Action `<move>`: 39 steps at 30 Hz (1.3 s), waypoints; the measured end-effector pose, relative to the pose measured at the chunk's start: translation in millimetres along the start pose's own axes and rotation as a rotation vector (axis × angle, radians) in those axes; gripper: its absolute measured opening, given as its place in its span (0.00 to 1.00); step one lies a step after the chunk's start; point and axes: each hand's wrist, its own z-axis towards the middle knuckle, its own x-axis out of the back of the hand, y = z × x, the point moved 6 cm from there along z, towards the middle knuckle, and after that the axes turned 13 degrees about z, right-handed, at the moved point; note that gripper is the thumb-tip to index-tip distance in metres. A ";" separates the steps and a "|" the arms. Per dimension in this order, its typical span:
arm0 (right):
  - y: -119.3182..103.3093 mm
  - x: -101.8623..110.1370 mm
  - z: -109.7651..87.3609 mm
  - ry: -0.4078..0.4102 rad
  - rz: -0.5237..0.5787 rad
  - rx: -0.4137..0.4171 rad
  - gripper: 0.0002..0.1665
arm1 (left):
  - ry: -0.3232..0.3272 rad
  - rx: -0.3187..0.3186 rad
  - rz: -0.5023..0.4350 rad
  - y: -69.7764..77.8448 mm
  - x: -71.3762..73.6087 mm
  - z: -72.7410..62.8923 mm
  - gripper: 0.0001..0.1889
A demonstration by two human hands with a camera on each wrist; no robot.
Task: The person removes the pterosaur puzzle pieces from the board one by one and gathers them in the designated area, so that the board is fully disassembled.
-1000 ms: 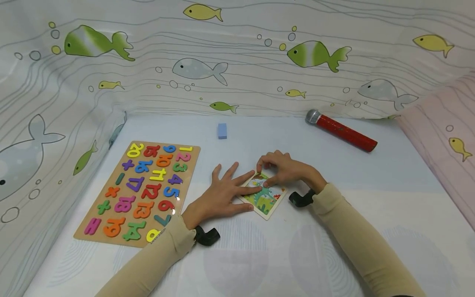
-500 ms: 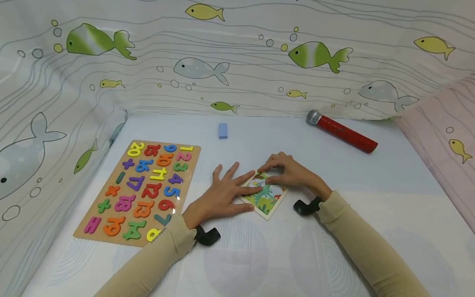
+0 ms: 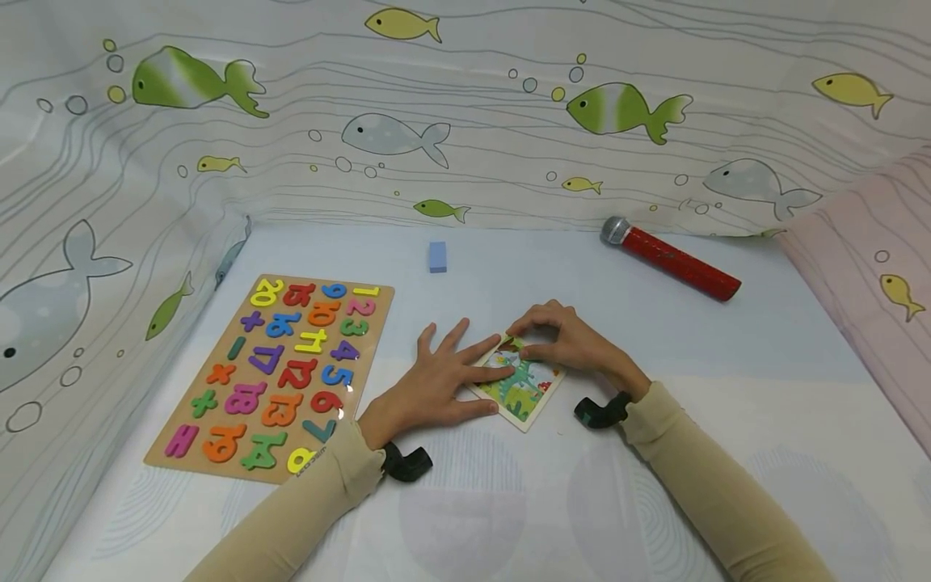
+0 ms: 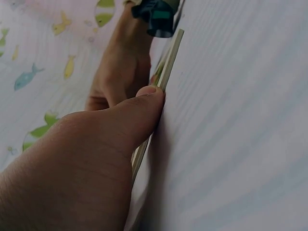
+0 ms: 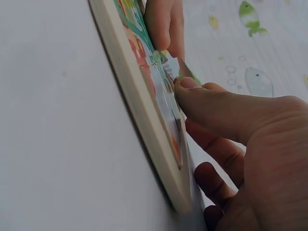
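A small wooden picture puzzle (image 3: 522,404) with a green dinosaur scene and a pale frame lies on the table. My left hand (image 3: 432,386) rests on its left side with fingers spread and straight; its thumb lies at the near edge, seen also in the left wrist view. My right hand (image 3: 570,339) is at the puzzle's far corner, thumb and fingers bent. The right wrist view has it pinching a small puzzle piece (image 5: 188,72), which stands tilted up from the puzzle's surface. Fingers hide part of the picture.
A wooden number board (image 3: 236,352) with colourful numerals lies to the left, partly under the left sleeve. A small blue block (image 3: 437,257) stands at the back. A red toy microphone (image 3: 672,259) lies at the back right. Fish-printed cloth (image 3: 502,153) encloses the table.
My right hand has shifted slightly right, its thumb and fingertips drawing closer at the puzzle's far corner. The left hand and the puzzle have stayed in place.
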 end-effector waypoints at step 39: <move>17.8 36.3 16.5 0.085 0.066 -0.119 0.16 | -0.019 0.003 -0.022 2.0 -1.8 -3.2 0.30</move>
